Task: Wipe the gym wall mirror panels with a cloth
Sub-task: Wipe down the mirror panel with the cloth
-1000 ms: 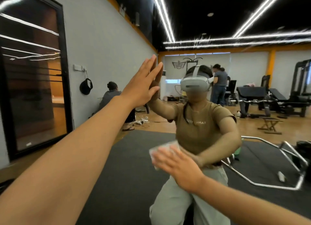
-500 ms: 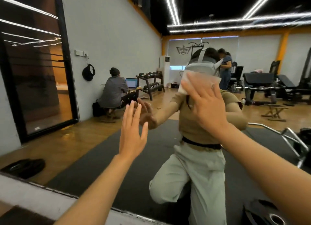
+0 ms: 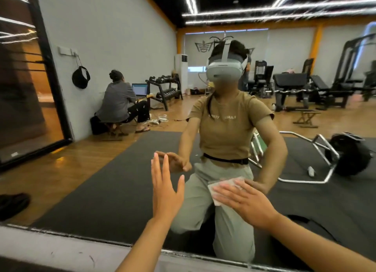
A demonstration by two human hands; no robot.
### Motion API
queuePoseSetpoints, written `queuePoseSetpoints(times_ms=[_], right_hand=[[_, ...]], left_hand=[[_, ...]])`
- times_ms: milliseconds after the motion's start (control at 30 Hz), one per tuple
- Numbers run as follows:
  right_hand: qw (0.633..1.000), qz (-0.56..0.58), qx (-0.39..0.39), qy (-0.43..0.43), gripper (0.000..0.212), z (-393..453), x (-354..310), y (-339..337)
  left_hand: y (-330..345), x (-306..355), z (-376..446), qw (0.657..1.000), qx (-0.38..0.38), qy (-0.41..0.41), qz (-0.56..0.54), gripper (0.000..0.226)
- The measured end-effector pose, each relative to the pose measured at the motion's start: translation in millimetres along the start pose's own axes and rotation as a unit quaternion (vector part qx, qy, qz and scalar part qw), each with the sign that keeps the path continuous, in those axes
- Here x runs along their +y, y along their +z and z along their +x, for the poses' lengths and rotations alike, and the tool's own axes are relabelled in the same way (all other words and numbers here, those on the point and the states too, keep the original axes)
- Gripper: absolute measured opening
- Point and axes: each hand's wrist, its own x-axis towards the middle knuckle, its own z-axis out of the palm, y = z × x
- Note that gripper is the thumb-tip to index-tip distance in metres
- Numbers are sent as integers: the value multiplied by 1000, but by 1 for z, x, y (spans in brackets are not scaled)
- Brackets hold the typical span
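Mirror panel (image 3: pixel 101 170), large frameless wall glass filling the frame, was mid-wipe: right hand (image 3: pixel 247 203) pressed the white cloth (image 3: pixel 219 190) flat lower centre, left hand (image 3: pixel 165 192) spread flat; remaining area unclear.

I could read very little. The tan T-shirt (image 3: pixel 230 127) reflected in the mirror (image 3: pixel 122 27) carried a line of white letters across the chest, reversed by the reflection and too blurred for me to make out. The far wall bore a dark emblem (image 3: pixel 203 46), a logo without legible words. The laptop screen (image 3: pixel 139 89) was lit, but its contents were too small to read.
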Motion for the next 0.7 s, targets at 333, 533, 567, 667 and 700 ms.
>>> queuePoseSetpoints(times_ms=[333,533,567,667,700], right_hand=[[876,77,279,387,45,48,188,-121],[927,98,202,299,57,-20,93,-43],[950,96,153,256,61,-40,71,-29],[991,57,12,121,80,-96,28,-3],[995,43,-15,91,83,-107,27,-1]], left_hand=[[6,7,-1,999,16,-35,-34,94],[10,11,-2,998,24,-40,-41,95],[10,11,-2,998,25,-41,-41,95],[10,12,-2,998,24,-44,-38,95],[9,12,-2,998,24,-44,-37,94]])
